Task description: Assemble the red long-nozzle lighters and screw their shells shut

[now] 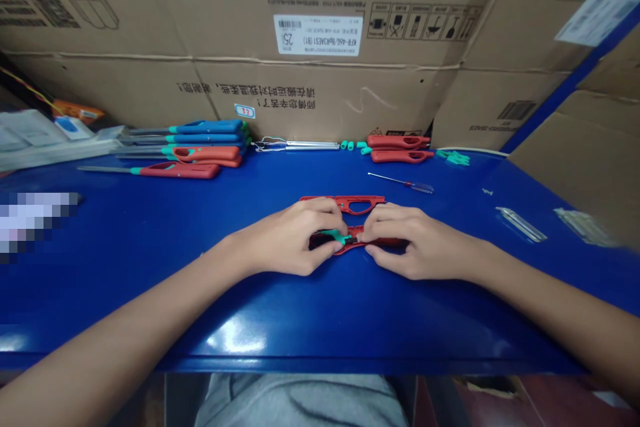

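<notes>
A red lighter shell half lies on the blue table between my hands, its hollow side up. My left hand is closed on its left part, with thumb and fingertips beside a green trigger piece set in the shell. My right hand grips the right part, its thumb and fingertips close to a small dark part in the middle. Much of the shell is hidden by my fingers. Just behind it lies another red shell half with an oval opening, partly covered by my left hand.
Long-nosed lighters are stacked at the back left. Metal tubes, green caps, red shells and green pieces line the cardboard wall. A screwdriver lies behind my right hand; clear bags lie farther right.
</notes>
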Demonstrator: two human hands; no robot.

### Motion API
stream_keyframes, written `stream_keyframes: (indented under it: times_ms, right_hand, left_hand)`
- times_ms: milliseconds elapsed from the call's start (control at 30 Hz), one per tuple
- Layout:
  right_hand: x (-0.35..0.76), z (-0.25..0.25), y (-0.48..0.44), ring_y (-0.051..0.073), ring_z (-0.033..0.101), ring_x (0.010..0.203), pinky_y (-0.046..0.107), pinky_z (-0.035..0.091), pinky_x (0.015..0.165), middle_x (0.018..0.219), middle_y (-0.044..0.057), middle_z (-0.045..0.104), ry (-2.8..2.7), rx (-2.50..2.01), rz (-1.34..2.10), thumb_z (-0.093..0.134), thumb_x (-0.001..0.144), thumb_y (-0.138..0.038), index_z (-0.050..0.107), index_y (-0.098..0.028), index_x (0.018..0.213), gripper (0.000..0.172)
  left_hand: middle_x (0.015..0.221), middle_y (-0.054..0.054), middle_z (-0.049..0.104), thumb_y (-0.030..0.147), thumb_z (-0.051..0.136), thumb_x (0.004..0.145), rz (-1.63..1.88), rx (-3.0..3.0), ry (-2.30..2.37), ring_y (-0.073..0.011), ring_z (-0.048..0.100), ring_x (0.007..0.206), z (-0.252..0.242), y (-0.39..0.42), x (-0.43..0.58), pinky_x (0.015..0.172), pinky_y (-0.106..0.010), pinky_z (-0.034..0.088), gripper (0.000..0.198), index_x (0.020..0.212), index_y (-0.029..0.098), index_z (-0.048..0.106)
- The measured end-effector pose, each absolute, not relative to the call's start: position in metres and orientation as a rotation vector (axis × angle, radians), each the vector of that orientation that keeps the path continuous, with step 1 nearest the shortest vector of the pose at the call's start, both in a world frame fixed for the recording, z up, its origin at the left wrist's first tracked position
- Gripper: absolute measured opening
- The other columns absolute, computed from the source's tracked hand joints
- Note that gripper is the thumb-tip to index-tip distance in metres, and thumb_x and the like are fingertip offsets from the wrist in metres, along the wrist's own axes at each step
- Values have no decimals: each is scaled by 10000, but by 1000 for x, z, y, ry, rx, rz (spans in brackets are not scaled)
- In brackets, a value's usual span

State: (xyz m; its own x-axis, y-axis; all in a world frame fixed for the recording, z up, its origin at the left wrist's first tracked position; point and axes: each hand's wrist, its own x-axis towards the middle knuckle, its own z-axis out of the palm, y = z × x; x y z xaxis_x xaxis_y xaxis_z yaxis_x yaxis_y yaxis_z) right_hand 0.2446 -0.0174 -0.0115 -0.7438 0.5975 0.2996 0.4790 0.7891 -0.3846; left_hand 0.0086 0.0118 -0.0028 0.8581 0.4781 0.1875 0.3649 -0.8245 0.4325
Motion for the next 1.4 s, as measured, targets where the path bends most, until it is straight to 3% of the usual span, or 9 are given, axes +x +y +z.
stream_keyframes:
  times_ms: [433, 667, 767, 900, 1000, 1133, 1400]
  right_hand:
    - [241, -11, -20, 152, 636, 824, 292, 489, 793, 890, 51, 708, -2557, -831, 423, 537, 890, -120, 686, -166, 932, 162]
    - [244, -7, -22, 154, 639, 811, 287, 493, 773, 894, 53, 707, -2596, -856, 382, 554, 872, -134, 695, -169, 945, 163]
    - [245, -8, -20, 152, 638, 796, 285, 495, 765, 882, 51, 715, -2606, -821, 354, 551, 869, -129, 706, -168, 964, 186]
    - [245, -11, -20, 171, 635, 822, 307, 500, 798, 873, 59, 710, -2573, -801, 327, 596, 858, -175, 711, -156, 970, 162]
    - [243, -13, -23, 182, 620, 916, 310, 505, 841, 993, 87, 674, -2525, -837, 348, 630, 847, -219, 696, -156, 1066, 237]
    - [240, -14, -25, 192, 586, 982, 326, 502, 868, 1068, 89, 620, -2538, -864, 371, 649, 836, -241, 688, -206, 1112, 281]
    - [242, -13, -22, 157, 606, 875, 299, 504, 821, 984, 80, 650, -2566, -803, 403, 568, 890, -194, 725, -175, 1018, 203]
  left_hand:
    - [927, -38, 692, 166, 603, 874, 453, 2528, 632, -168, 619, 927, -8, 17, 9, 865, -302, 474, 103, 894, 181, 703]
    - [1041, -38, 693, 260, 628, 820, 239, 2559, 775, -182, 643, 900, 15, 15, -3, 804, -289, 494, 391, 1209, 224, 609]
    - [1043, -49, 679, 300, 676, 742, 160, 2648, 910, -207, 635, 907, 19, 17, -9, 816, -312, 493, 414, 1143, 203, 639]
    - [938, -50, 681, 326, 644, 779, 107, 2673, 926, -190, 634, 821, 16, 20, -11, 751, -293, 493, 254, 988, 190, 690]
    - [843, -38, 681, 311, 642, 792, 150, 2648, 880, -174, 629, 759, 12, 20, -9, 715, -276, 485, 183, 919, 193, 700]
    - [837, -32, 689, 308, 643, 805, 165, 2604, 827, -165, 624, 749, 12, 19, -8, 699, -267, 475, 169, 913, 192, 702]
    - [869, -7, 699, 253, 662, 741, -16, 2562, 960, -158, 635, 773, 25, 22, -19, 681, -244, 478, 292, 1030, 227, 703]
